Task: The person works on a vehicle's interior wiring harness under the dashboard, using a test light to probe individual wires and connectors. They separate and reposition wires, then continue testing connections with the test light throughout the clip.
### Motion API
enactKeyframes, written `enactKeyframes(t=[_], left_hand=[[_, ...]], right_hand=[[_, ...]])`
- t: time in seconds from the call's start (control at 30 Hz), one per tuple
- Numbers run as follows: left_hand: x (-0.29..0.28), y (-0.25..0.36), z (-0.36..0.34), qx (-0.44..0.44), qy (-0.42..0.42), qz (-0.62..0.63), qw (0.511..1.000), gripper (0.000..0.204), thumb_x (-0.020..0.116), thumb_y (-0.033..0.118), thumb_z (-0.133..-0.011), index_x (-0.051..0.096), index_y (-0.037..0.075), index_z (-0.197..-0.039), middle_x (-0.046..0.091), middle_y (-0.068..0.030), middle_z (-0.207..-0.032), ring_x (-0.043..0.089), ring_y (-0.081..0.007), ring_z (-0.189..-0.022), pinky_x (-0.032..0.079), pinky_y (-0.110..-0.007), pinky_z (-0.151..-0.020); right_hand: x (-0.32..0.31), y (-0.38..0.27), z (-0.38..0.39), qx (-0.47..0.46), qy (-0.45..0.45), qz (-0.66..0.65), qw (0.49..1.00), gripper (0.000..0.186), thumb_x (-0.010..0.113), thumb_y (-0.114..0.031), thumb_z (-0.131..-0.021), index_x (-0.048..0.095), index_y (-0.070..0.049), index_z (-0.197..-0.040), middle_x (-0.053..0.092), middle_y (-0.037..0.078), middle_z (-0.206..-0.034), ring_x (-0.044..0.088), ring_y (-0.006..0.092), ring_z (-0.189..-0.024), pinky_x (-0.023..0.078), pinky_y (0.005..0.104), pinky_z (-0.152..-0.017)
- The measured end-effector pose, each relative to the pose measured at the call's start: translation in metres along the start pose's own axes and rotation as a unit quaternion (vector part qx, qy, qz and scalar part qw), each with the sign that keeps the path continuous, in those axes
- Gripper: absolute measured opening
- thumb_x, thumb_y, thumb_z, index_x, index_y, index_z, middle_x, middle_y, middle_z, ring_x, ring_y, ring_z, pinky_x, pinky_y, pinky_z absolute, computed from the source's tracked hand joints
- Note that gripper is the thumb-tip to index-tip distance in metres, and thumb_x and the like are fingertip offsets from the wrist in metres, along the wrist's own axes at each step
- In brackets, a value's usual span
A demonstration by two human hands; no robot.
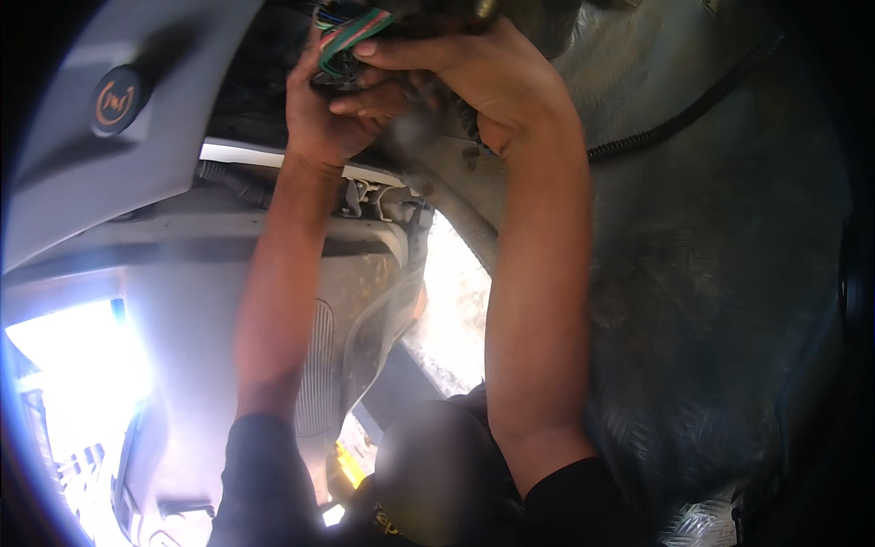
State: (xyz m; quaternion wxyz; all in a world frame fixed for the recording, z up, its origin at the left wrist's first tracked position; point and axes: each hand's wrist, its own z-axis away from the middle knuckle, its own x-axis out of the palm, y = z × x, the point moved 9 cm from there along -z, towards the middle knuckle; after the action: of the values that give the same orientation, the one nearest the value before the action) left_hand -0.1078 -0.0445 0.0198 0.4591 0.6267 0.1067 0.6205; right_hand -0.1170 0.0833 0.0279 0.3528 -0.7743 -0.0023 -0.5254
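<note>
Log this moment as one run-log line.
Left hand: cupped beside green wires, grip unclear | Right hand: thumb at same wires | Nearby: grey panel, round dark knob, black ribbed hose

Green wires (347, 38) partly behind the right grip (488, 71), their ends indistinct

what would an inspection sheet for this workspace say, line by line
Surface: dark, patterned sheet at right, looking worn.
Job's things: green and pinkish wires at the hands.
Clutter: yellow item low down, kind unclear.
Hands: left hand beside the wires; right hand with its thumb against them; full grip hidden.
Cables: black ribbed tube along the sheet.
Surroundings: pale panel; round dark knob, orange symbol.
</note>
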Motion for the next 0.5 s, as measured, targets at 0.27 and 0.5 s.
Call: enactKeyframes(t=[0.27, 0.5], left_hand=[[0.019, 0.002, 0.006, 0.022, 0.045, -0.092, 0.995, 0.059, 0.041, 0.064, -0.105, 0.063, 0.010, -0.107, 0.054, 0.0045, -0.079, 0.042, -0.0048, -0.048, 0.035, -0.025, -0.061], [0.033, -0.020, -0.011, 0.046, 0.028, 0.014, 0.998, 0.057, 0.047, 0.056, -0.105, 0.060, 0.004, -0.123, 0.066, -0.0075, -0.090, 0.050, -0.0099, -0.048, 0.044, -0.024, -0.050]], right_hand=[[-0.008, -0.012, -0.003, -0.059, 0.058, -0.033, 0.996, 0.033, 0.060, -0.023, -0.098, 0.068, 0.004, -0.114, 0.073, 0.016, -0.102, 0.071, 0.0232, -0.085, 0.058, 0.0353, -0.077], [-0.040, -0.044, 0.042, -0.200, 0.319, -0.065, 0.924, 0.049, 0.051, -0.042, -0.105, 0.069, 0.002, -0.115, 0.073, 0.016, -0.103, 0.069, 0.0226, -0.088, 0.055, 0.0365, -0.082]])
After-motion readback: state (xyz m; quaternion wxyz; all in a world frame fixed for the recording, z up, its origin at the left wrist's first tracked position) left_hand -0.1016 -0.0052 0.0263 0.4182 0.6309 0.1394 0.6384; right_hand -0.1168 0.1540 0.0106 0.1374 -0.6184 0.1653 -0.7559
